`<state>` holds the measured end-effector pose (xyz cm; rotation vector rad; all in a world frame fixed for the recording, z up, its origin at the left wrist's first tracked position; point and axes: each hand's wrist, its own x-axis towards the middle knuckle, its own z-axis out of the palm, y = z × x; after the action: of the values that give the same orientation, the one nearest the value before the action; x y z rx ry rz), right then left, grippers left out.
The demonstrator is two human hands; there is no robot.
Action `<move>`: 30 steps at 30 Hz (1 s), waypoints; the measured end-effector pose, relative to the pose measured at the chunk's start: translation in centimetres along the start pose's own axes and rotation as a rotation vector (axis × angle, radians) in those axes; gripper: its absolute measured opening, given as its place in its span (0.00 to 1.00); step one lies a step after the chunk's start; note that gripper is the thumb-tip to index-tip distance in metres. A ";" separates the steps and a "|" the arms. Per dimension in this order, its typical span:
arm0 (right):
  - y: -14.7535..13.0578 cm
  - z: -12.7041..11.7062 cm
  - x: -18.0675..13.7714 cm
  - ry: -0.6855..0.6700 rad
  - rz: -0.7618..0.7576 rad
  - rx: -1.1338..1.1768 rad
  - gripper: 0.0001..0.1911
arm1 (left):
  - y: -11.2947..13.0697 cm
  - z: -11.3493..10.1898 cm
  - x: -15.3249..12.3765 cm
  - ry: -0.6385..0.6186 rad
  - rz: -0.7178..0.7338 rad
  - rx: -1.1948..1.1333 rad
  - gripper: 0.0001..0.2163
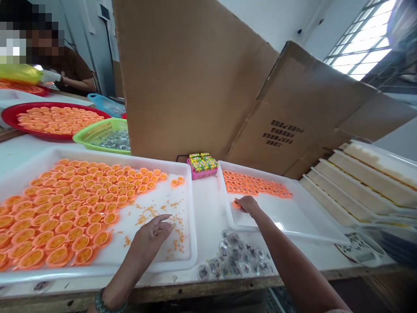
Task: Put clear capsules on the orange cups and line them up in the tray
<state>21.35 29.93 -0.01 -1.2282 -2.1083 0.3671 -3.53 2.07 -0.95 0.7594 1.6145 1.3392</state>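
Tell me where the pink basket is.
In the head view, the pink basket sits near the middle, between the left white tray and right white tray, in front of the cardboard.

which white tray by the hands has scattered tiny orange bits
The white rectangular plastic tray under the left hand: tiny orange bits dot its floor, while the tray under the right hand shows none.
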 end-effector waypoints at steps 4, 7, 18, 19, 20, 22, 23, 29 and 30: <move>-3.2 1.8 1.0 0.117 -0.052 -0.119 0.10 | 0.3 0.0 -0.2 -0.011 -0.006 -0.004 0.25; -8.8 5.5 2.2 0.024 -0.264 -0.131 0.10 | 0.3 0.0 -0.1 0.011 -0.003 -0.014 0.24; -18.1 15.7 3.7 -0.660 -0.726 -0.470 0.08 | 0.1 0.0 -0.3 0.075 0.042 -0.057 0.19; -18.0 15.6 3.5 -0.669 -0.733 -0.470 0.07 | 0.1 0.0 -0.3 0.081 0.040 -0.075 0.18; -18.0 15.4 3.2 -0.679 -0.739 -0.467 0.06 | 0.1 0.0 -0.3 0.090 0.036 -0.095 0.18; -18.1 15.1 2.5 -0.699 -0.750 -0.456 0.07 | 0.1 0.0 -0.1 0.119 0.032 -0.139 0.17; -18.2 15.0 2.1 -0.710 -0.757 -0.446 0.07 | 0.1 -0.1 -0.1 0.136 0.033 -0.162 0.16; -19.4 12.7 -0.8 -0.724 -0.836 -0.313 0.12 | 0.2 -0.3 0.0 0.383 0.003 -0.373 0.17; -19.7 12.0 -1.5 -0.696 -0.857 -0.255 0.13 | 0.3 -0.3 0.0 0.415 -0.010 -0.435 0.18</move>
<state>0.81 19.43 1.04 -0.1959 -3.1060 0.1297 -3.84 1.99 -0.64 0.2181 1.5413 1.8461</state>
